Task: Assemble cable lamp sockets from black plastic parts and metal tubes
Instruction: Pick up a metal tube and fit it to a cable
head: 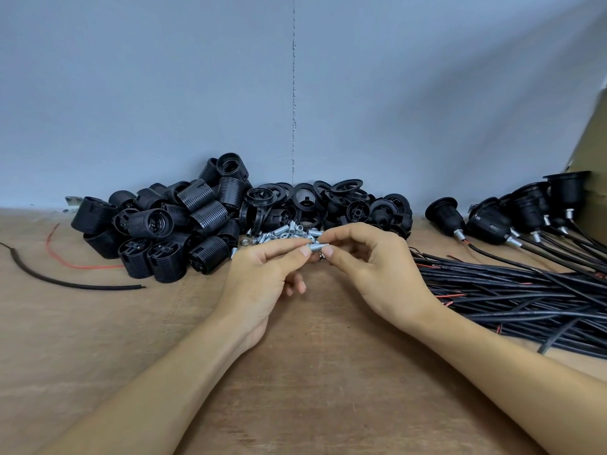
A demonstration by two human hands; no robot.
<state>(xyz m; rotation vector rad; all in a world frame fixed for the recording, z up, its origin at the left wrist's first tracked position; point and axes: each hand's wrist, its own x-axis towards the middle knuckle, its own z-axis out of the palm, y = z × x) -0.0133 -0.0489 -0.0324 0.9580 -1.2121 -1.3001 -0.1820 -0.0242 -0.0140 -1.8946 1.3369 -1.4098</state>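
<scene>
1. Pinching one metal tube (317, 247) by its ends, your left hand (262, 277) and right hand (371, 267) hold it between thumb and forefinger in the head view, just on the near side of the loose tube pile (282, 232).
2. Hold it level with a light, firm grip; it looks small and easy to drop.
3. Reach far left for a socket body (149, 223), I judge; the cables (525, 290) lie right.

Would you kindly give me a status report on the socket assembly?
Left hand and right hand both pinching one tube. Held just in front of the tube pile. Black parts untouched; nothing blocking the hands.
</scene>
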